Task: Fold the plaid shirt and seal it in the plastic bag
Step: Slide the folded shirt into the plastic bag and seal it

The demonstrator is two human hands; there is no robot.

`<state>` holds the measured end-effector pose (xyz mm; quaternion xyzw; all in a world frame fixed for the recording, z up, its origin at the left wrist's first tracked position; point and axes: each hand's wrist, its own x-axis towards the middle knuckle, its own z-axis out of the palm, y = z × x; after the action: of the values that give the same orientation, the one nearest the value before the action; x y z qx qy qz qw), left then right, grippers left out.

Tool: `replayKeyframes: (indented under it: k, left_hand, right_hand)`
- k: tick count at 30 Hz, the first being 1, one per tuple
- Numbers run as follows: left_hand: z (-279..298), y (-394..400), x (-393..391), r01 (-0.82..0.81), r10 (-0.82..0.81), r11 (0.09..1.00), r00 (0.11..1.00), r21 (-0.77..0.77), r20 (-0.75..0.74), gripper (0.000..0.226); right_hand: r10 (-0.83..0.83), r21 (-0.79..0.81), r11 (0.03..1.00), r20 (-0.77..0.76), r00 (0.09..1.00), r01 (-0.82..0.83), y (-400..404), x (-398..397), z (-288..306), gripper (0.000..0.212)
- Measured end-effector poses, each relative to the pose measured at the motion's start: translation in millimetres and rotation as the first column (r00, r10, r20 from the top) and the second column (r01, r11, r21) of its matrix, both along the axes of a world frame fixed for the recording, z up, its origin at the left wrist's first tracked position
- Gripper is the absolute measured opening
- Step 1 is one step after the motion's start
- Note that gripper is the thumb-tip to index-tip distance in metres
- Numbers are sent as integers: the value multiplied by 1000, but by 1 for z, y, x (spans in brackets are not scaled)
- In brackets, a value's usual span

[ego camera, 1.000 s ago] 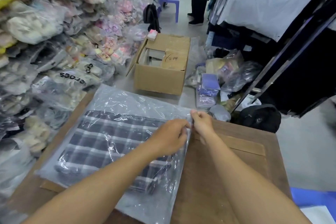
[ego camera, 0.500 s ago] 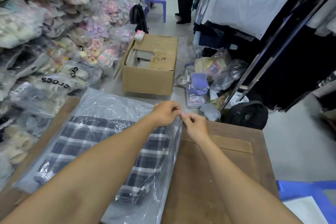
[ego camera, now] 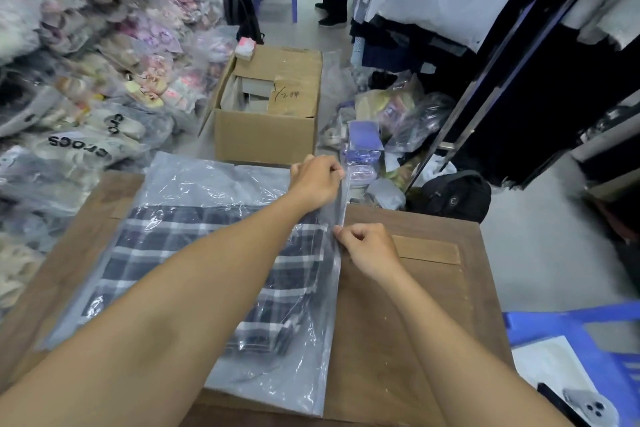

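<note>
The folded plaid shirt [ego camera: 194, 253], dark blue and white, lies inside a clear plastic bag [ego camera: 207, 184] spread flat on a brown wooden table [ego camera: 408, 322]. The bag's open edge runs along its right side. My left hand [ego camera: 317, 180] pinches the far end of that edge, near the table's far side. My right hand [ego camera: 367, 246] pinches the same edge a little closer to me. My left forearm crosses over the shirt and hides part of it.
An open cardboard box [ego camera: 266, 135] stands on the floor just beyond the table. Bagged shoes [ego camera: 79, 146] pile up on the left. Hanging clothes on a rack [ego camera: 485, 80] fill the right. A black backpack [ego camera: 453, 194] and loose bags lie beside the table. A blue stool [ego camera: 571, 340] holds a phone.
My two hands were pinching the bag's edge close together; now my left hand has slid away along the edge toward the far end, and my right hand stays nearer me.
</note>
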<state>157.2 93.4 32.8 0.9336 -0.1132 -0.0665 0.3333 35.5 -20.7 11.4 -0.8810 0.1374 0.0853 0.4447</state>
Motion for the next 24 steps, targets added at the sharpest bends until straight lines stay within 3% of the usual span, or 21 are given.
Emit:
replayKeyframes:
  k: [6,10,14,17,20,24]
  left_hand:
    - [10,-12,9,-127,127,991,992,-37,16,19]
    - [12,-7,21,-169,169,986,986,-4,-5,20]
    - [11,-8,24,-208,206,977,977,-42,-52,21]
    - [10,-13,24,-192,190,981,980,-30,-62,19]
    - [13,-19,16,-165,162,985,984,-50,-69,19]
    - [15,-17,10,-95,90,991,994,-92,-57,20]
  right_hand:
    - [142,48,989,-113,983,-137,-13,-26,9,55]
    - [288,189,950,-235,928,-247,-16,-55,-2,36]
    - [476,193,877,-469,744,-439,-28,-80,-3,22]
    - [482,244,870,-606,633,-428,-27,-94,-12,34]
    - [483,242,866,-628,610,-437,-25,-93,-13,38]
    - [467,194,841,-733,494,-506,-27,-73,4,54]
